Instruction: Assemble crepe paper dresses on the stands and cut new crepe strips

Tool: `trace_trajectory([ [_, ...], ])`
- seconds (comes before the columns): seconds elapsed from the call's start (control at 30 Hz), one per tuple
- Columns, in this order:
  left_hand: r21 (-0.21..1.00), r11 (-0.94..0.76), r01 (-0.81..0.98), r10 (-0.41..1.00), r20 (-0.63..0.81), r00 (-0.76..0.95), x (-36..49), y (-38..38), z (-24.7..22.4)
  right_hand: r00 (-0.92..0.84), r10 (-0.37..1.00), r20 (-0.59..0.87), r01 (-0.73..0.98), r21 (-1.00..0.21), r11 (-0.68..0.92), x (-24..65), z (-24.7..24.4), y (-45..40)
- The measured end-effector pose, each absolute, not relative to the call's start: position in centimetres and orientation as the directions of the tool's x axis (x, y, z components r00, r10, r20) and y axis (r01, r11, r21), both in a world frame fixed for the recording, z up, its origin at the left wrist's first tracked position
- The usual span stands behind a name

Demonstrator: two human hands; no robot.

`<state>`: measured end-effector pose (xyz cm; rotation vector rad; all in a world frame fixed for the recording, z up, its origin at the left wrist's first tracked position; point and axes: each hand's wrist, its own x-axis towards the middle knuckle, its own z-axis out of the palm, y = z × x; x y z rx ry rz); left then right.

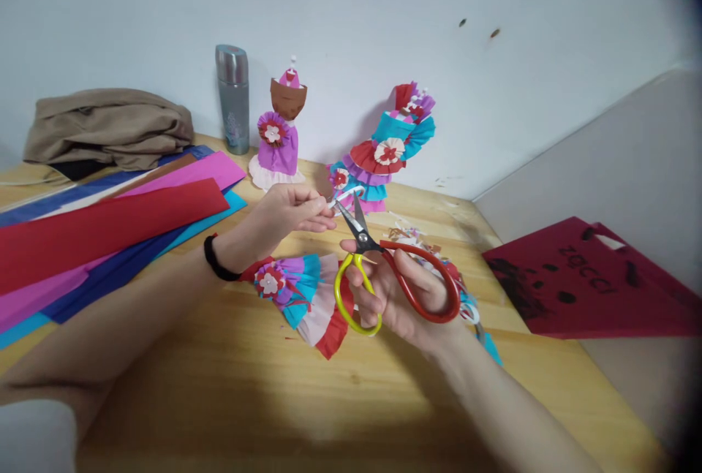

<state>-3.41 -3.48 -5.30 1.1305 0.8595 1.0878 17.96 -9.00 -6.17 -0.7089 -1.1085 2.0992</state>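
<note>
Fingers of the left hand (288,211) are pinching a thin white strip (343,197) in the air, seemingly just beyond the flower-trimmed skirt of ruffled multicoloured paper (308,275), while the right hand's (403,296) fingers are curling through the red and yellow loops of metal scissors (364,240), blades parting near the strip. Cutting appears not yet done. Behind the skirt, a purple-and-brown paper figure (278,153) and a tiered red-and-turquoise paper figure (387,144) are standing, apparently finished; leftward, long coloured paper sheets (164,213) are waiting unused.
</note>
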Motion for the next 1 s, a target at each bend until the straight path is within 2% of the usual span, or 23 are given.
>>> trace_trajectory([
  [0.17, 0.988, 0.032, -0.153, 0.966, 0.009, 0.257, -3.3, -3.3, -5.4, -0.634, 0.765, -0.113, -0.320, -0.862, -0.392, 18.0, -6.2, -8.9],
  [0.3, 0.994, -0.073, -0.080, 0.957, 0.092, 0.277, -3.4, -3.1, -5.7, -0.615, 0.778, -0.126, -0.330, -0.855, -0.399, 17.6, -6.1, -8.9],
  [0.47, 0.972, -0.231, 0.043, 0.930, 0.208, 0.304, -3.7, -3.0, -6.1, -0.577, 0.811, -0.102, -0.309, -0.891, -0.332, 17.1, -6.1, -9.1],
  [0.6, 0.953, -0.292, 0.086, 0.920, 0.254, 0.299, -3.7, -3.0, -6.0, -0.556, 0.825, -0.104, -0.311, -0.894, -0.322, 17.0, -6.3, -9.4],
  [0.73, 0.956, -0.285, 0.075, 0.921, 0.251, 0.297, -3.5, -3.1, -5.8, -0.544, 0.834, -0.096, -0.328, -0.890, -0.316, 16.8, -6.7, -9.6],
  [1.0, 0.986, -0.165, 0.027, 0.951, 0.152, 0.269, -3.7, -3.2, -5.0, -0.578, 0.807, -0.120, -0.338, -0.865, -0.371, 16.6, -6.8, -9.5],
])
